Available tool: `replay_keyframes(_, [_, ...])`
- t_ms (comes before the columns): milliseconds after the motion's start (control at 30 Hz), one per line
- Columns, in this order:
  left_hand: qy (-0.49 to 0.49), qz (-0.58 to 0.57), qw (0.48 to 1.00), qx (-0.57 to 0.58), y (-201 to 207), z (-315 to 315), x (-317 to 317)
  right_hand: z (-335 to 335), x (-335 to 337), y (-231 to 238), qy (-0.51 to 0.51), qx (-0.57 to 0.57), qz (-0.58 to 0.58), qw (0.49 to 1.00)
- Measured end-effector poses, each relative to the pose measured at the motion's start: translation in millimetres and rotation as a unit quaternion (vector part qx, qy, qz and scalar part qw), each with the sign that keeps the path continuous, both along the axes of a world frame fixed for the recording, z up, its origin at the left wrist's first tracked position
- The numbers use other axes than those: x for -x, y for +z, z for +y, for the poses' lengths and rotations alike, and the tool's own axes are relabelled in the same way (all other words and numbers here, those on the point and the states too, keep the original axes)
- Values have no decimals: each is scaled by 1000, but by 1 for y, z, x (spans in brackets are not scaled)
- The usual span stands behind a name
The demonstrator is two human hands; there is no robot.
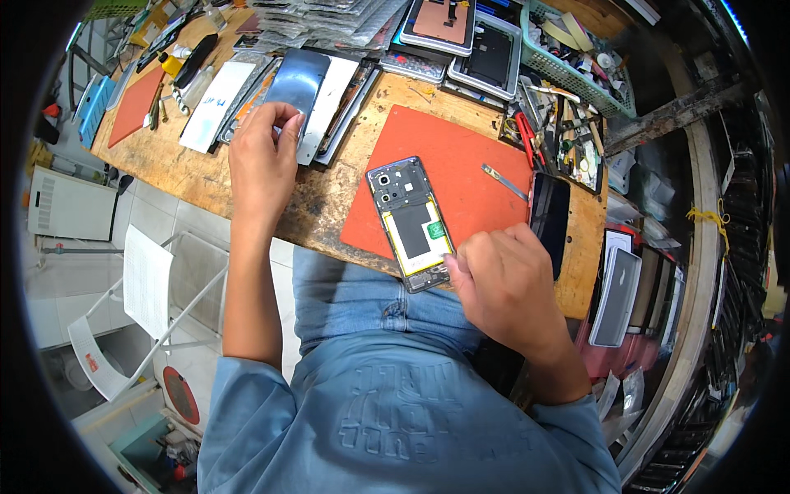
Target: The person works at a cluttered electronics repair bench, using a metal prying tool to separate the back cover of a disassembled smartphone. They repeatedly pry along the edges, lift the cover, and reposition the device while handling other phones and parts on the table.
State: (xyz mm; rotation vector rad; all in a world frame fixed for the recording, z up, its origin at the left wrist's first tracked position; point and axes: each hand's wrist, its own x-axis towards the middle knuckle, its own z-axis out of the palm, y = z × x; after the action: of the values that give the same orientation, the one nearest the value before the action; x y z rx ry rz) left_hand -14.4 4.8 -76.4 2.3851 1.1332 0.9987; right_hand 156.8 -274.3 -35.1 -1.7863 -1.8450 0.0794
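Showing a yellow bottle [170, 64] and a flat white piece [218, 99] with handwriting on the left part of the wooden counter [317, 216]. Reaching over a stack of flat phone parts [333, 90] with the left hand [265, 152] — pinching a dark glossy panel [298, 78] by its lower left edge, thumb and fingers closing that grip. Piling bubble-wrapped packets [325, 20] just behind. Baring the inside of an opened phone [407, 222] near the middle, overlapping an orange mat [469, 152], leaning slightly left at its camera end and extending its lower end to the counter's near edge. Laying a thin metal strip [504, 181] across the mat's right part. Curling the fingers of the right hand [508, 276], touching the opened phone's lower right edge with the thumb — being unable to tell whether pinching it in that grip. Continuing rightward, showing red pliers [527, 136], a black-screened phone [551, 206] just beyond the right hand and a pale green basket [576, 78] behind.
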Motion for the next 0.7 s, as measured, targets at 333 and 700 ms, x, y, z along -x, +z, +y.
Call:
replay_keyframes(333, [8, -20, 986, 166, 5, 12, -3, -2, 1, -2, 27, -7, 21, 999])
replay_keyframes(700, [-161, 9, 987, 0, 16, -45, 2, -5, -5, 0, 37, -26, 77, 996])
